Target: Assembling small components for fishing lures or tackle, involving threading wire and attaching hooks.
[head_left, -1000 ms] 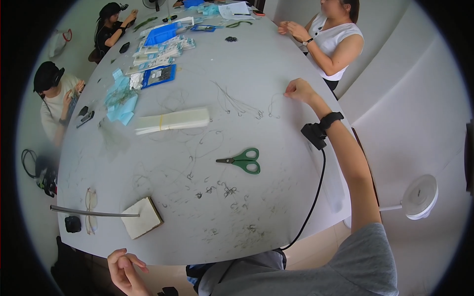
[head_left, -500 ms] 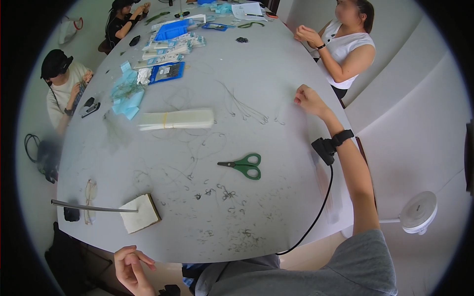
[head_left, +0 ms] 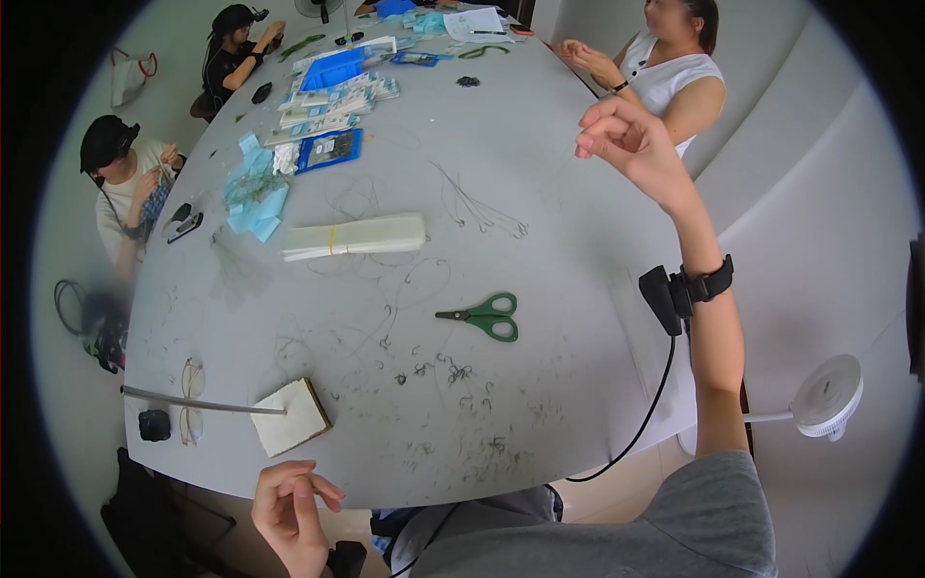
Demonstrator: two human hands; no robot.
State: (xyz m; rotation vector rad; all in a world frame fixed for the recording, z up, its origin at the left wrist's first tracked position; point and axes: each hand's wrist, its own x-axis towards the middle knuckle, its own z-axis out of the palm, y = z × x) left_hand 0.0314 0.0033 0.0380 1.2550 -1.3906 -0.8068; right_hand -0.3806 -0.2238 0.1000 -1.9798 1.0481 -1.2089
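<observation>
My right hand [head_left: 631, 149] is raised over the far right side of the table, thumb and fingertips pinched together. Whatever may lie in that pinch is too fine to make out. Low at the near edge, my left hand [head_left: 294, 511] has its fingers bent and thumb pressed to them; any thread in it does not show. Close to it lies a block with a pale top [head_left: 291, 418], a thin metal rod [head_left: 202, 400] reaching over it. Green-handled scissors [head_left: 487, 316] lie mid-table. Small dark hooks [head_left: 453, 369] are scattered nearby, and hooks on thin lines [head_left: 482, 214] lie farther off.
A banded bundle of clear plastic sleeves [head_left: 356, 237] lies mid-table. Behind it are blue sheets [head_left: 255, 197], packets [head_left: 328, 106] and a blue tray [head_left: 332, 69]. Glasses [head_left: 193, 400] lie at left. A black cable [head_left: 646, 424] hangs from my right wrist. Other people sit around the table.
My right hand has risen and moved slightly farther away and to the right. My left hand has shifted a little right and up in the view, still curled. The view itself has shifted slightly.
</observation>
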